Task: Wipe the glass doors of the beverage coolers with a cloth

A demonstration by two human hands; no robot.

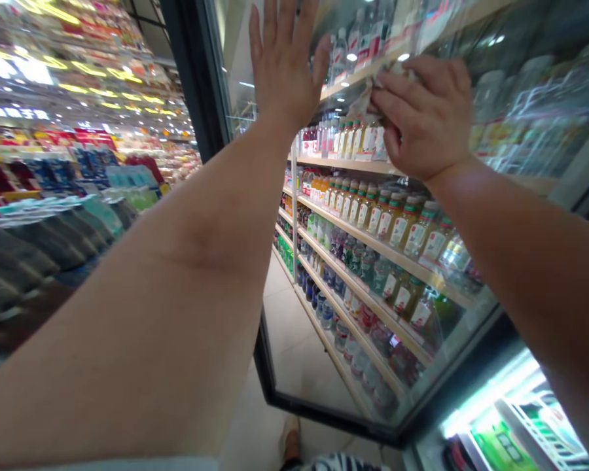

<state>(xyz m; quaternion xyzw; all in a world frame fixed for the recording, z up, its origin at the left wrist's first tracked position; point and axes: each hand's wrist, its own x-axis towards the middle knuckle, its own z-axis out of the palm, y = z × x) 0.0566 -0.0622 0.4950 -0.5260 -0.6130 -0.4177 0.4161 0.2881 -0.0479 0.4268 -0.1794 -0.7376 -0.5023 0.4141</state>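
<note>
An open glass cooler door (pixel 324 366) with a black frame stands in front of me. My left hand (pixel 285 59) lies flat on the upper glass, fingers stretched up and apart, holding nothing. My right hand (pixel 425 118) is to its right, fingers curled round a crumpled pale cloth (pixel 368 98) pressed against the glass. Rows of drink bottles (pixel 397 219) on shelves show through the pane.
Inside the cooler at the lower right, lit wire shelves hold green packs (pixel 503 445). Store aisles with packaged goods (pixel 53 196) run along the left under bright ceiling lights. Pale floor tiles and my shoe (pixel 290 441) are visible below the door.
</note>
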